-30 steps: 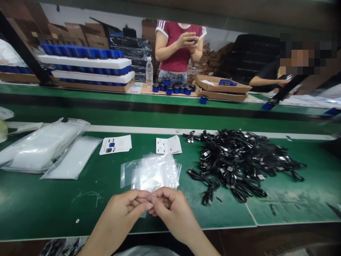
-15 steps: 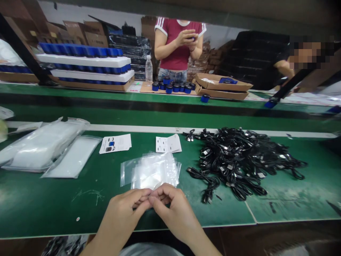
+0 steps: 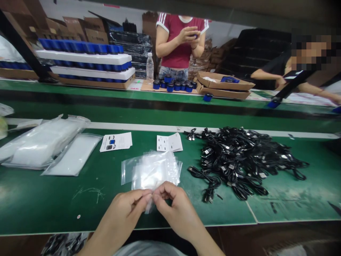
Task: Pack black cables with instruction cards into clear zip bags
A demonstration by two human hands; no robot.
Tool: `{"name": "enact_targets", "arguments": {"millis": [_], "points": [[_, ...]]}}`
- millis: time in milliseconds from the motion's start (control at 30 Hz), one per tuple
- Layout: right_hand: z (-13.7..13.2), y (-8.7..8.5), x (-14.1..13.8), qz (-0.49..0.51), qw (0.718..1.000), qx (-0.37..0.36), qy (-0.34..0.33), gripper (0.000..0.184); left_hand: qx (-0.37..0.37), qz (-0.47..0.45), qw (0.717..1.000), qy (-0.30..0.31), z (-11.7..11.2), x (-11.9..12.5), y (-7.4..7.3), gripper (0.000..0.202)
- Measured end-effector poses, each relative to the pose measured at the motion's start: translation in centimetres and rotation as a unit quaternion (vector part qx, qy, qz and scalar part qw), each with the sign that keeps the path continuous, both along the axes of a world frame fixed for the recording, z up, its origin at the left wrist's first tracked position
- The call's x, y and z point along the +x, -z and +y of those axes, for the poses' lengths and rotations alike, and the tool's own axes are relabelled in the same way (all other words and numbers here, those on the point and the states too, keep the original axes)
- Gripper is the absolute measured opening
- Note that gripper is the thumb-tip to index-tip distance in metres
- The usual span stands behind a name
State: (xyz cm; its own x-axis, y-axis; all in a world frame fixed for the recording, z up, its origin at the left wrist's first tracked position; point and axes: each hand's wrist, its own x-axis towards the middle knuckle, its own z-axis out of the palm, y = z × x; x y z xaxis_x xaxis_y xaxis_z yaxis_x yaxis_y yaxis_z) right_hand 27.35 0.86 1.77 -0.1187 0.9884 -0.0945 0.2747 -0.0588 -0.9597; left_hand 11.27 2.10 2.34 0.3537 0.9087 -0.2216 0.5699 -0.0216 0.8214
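Fingertips pinched together, my left hand [image 3: 130, 209] and my right hand [image 3: 174, 202] meet at the near edge of a loose pile of clear plastic bags [image 3: 154, 169]. Between them they grip a small clear plastic bag [image 3: 149, 207], whose lower end shows under the fingers; the rest of it is hidden or blends with the pile. Beyond the pile lie a folded printed leaflet [image 3: 170, 142] and, to its left, a stack of printed cards [image 3: 116, 142].
A heap of black USB cables [image 3: 239, 156] covers the right of the green table [image 3: 106, 220]. Filled plastic packs [image 3: 45, 142] lie at left. On the shelf behind stand blue-black round items [image 3: 176, 85], a bottle [image 3: 149, 69] and cardboard trays [image 3: 226, 90]. Two people work beyond.
A clear bag end now shows below my pinched fingers, which have drawn slightly apart. At the right, a co-worker's arms have come into view, reaching over the back bench.
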Motion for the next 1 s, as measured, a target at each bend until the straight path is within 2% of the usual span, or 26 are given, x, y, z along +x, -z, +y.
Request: {"name": "enact_targets", "arguments": {"millis": [67, 200, 333, 500, 633, 833, 1000], "points": [[-0.2, 0.2, -0.1, -0.015, 1.0, 0.012, 0.0, 0.012, -0.004, 0.002, 1.0, -0.004, 0.1, 0.0, 0.1, 0.025], [-0.5, 0.9, -0.2, 0.004, 1.0, 0.02, 0.001, 0.01, -0.044, -0.076, 0.994, -0.064, 0.4, 0.1, 1.1, 0.015], [-0.6, 1.4, 0.0, 0.018, 0.999, 0.033, 0.024, 0.008, -0.068, -0.117, 0.987, -0.089, 0.6, 0.3, 1.7, 0.024], [-1.1, 1.0, 0.1, -0.03, 0.998, 0.052, 0.023, 0.014, -0.105, -0.166, 0.973, -0.119, 0.6, 0.7, 1.4, 0.033], [-1.6, 0.3, 0.2, -0.044, 0.996, 0.075, -0.008, 0.024, -0.12, -0.193, 0.968, -0.108, 0.4, 1.0, 1.3, 0.032], [-1.8, -0.4, 0.5, -0.017, 0.999, 0.035, 0.007, 0.021, -0.067, -0.173, 0.98, -0.071, 0.0, 1.1, 1.8, 0.021], [-1.7, -0.5, 0.3, -0.017, 0.999, 0.036, 0.003, 0.025, -0.009, -0.132, 0.989, -0.062, -0.4, 1.2, 1.9, 0.016]]}}
